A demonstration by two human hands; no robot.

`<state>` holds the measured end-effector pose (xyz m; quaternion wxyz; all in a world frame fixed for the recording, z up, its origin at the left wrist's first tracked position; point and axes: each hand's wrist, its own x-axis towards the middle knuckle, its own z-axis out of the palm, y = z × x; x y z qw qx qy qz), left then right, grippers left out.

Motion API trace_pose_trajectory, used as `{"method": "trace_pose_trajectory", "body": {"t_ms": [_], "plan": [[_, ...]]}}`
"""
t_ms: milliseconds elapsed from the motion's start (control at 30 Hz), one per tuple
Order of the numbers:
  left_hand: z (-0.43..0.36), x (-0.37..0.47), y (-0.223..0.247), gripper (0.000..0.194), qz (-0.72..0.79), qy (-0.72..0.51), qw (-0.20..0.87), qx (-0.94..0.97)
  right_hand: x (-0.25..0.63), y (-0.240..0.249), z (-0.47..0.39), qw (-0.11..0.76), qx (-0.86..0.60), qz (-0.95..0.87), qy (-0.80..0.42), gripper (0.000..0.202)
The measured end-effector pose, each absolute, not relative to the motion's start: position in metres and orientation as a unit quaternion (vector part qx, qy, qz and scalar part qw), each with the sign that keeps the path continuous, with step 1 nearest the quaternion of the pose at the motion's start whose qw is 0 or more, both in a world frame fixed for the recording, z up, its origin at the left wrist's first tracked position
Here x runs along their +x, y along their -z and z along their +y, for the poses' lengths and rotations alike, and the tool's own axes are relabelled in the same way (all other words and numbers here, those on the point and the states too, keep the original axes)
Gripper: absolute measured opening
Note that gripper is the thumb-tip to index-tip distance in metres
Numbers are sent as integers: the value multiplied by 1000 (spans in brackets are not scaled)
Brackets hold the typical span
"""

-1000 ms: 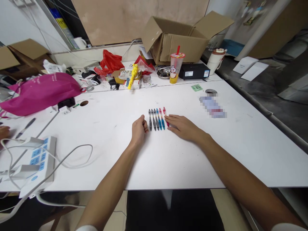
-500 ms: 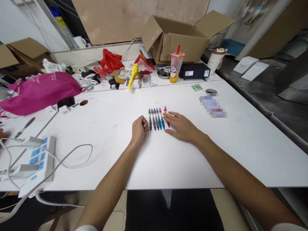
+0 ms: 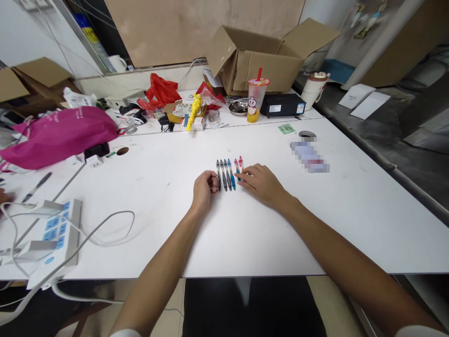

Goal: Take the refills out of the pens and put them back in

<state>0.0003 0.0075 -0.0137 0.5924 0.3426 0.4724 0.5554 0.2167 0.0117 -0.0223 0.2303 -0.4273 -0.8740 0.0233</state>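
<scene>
A row of pens lies side by side on the white table (image 3: 168,201). At its left are dark grey pens (image 3: 225,180), followed by a blue pen (image 3: 232,178). My left hand (image 3: 204,188) is curled closed against the leftmost pen, with nothing visible inside it. My right hand (image 3: 261,184) has its fingers closed about a pen with a pink top and blue grip (image 3: 236,164), which still lies on the table. Beside it is a red pen (image 3: 241,162), its lower part hidden by my right fingers.
A white power strip (image 3: 61,234) with cables lies at the left, near a magenta bag (image 3: 66,135). Toward the back stand a drink cup (image 3: 256,100), a black box (image 3: 282,105) and an open carton (image 3: 263,70). A tape roll (image 3: 307,134) sits at the right.
My right fingers have drawn in from a spread pose onto the pink-and-blue pen. That pen has shifted right, away from the blue one and closer to the red. My left hand stays nearly still.
</scene>
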Motion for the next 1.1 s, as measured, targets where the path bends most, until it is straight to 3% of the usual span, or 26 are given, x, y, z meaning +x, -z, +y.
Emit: {"method": "trace_pose_trajectory", "body": {"t_ms": [233, 400, 633, 800, 867, 1000, 1100], "plan": [[8, 0, 15, 16, 467, -548, 600, 350, 213, 18, 3, 328, -460, -820, -94, 42], [6, 4, 9, 29, 456, -562, 615, 313, 205, 15, -10, 410, -423, -763, -267, 34], [5, 4, 7, 21, 424, -573, 632, 305, 197, 19, -11, 411, -369, -672, -494, 39], [1, 6, 9, 34, 397, -551, 646, 350, 196, 18, -9, 303, -398, -604, -620, 48], [1, 7, 10, 39, 401, -551, 639, 357, 197, 17, -11, 295, -412, -628, -591, 46], [0, 9, 12, 39, 423, -558, 612, 368, 198, 15, -15, 326, -451, -716, -422, 29], [1, 10, 12, 36, 445, -550, 606, 364, 198, 15, -16, 352, -464, -712, -394, 28]]}}
